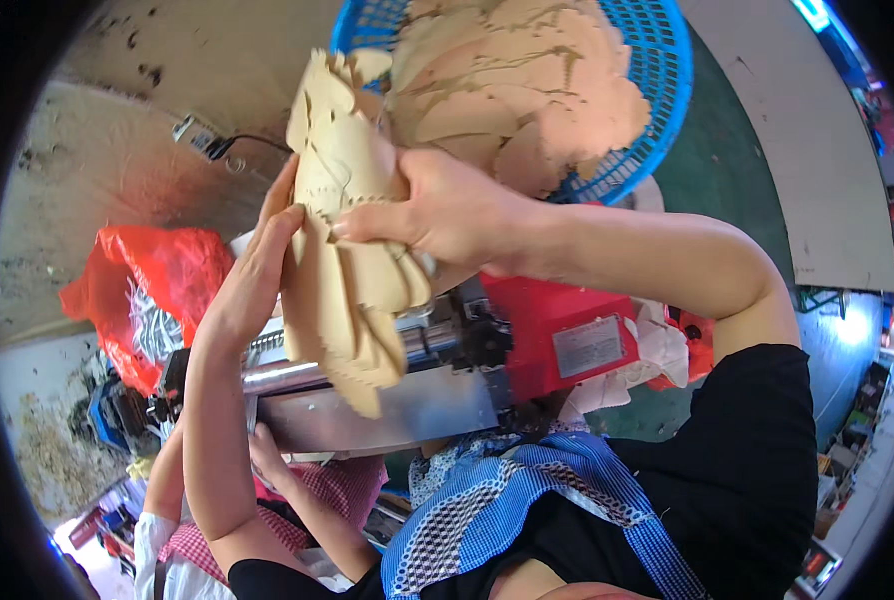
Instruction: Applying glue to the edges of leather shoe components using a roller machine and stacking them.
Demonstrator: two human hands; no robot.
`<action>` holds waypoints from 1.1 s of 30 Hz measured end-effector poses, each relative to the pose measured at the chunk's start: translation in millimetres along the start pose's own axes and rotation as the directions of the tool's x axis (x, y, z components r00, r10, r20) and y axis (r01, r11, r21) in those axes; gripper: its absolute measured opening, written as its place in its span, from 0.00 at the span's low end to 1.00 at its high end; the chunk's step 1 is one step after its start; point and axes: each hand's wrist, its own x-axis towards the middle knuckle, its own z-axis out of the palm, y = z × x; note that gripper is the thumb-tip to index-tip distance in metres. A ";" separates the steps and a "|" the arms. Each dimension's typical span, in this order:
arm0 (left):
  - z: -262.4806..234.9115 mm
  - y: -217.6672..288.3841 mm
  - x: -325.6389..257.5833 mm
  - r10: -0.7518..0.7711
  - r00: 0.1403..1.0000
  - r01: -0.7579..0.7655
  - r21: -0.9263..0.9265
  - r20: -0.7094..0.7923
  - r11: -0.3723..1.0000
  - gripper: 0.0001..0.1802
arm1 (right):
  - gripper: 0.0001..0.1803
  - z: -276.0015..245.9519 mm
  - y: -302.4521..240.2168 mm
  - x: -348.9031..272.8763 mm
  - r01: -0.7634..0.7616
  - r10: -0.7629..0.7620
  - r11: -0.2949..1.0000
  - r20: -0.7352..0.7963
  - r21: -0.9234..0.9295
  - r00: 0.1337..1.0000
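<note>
Both my hands hold a thick bundle of beige, leather-like cut pieces [352, 290] with scalloped and toothed edges. The bundle is raised over a metal roller machine [397, 405], its layers fanning out at the lower end. My left hand [259, 265] wraps the bundle's left side, thumb on the front. From the right, my right hand [442, 210] grips it with the thumb pressed across the front layers; its other fingers are mostly hidden behind. Beyond my right hand stands a blue plastic basket [672, 90], heaped with similar beige pieces [527, 80].
The machine has a red housing [557, 330] with crumpled pale paper [657, 350] beside it. Left lies a red plastic bag [147, 290] with white strips. A plug adapter [199, 137] with a black cable sits on the stained surface. A co-worker's hand [267, 455] is below my left forearm.
</note>
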 end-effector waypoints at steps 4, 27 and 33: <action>49.5 49.0 27.2 0.240 0.969 -0.214 0.299 -0.053 0.930 0.33 | 0.27 -74.5 -11.0 -41.5 0.265 -0.282 0.943 -0.059 -0.201 0.958; 138.4 -53.8 180.9 0.424 0.794 -0.487 0.873 0.436 0.014 0.41 | 0.41 -286.1 127.5 -67.7 -0.262 -0.430 0.598 -0.579 -0.757 0.693; 160.3 -32.4 184.3 0.270 0.820 -0.548 0.829 0.505 0.114 0.30 | 0.41 -288.0 129.1 -34.4 -0.001 -0.577 0.724 -0.606 -0.690 0.547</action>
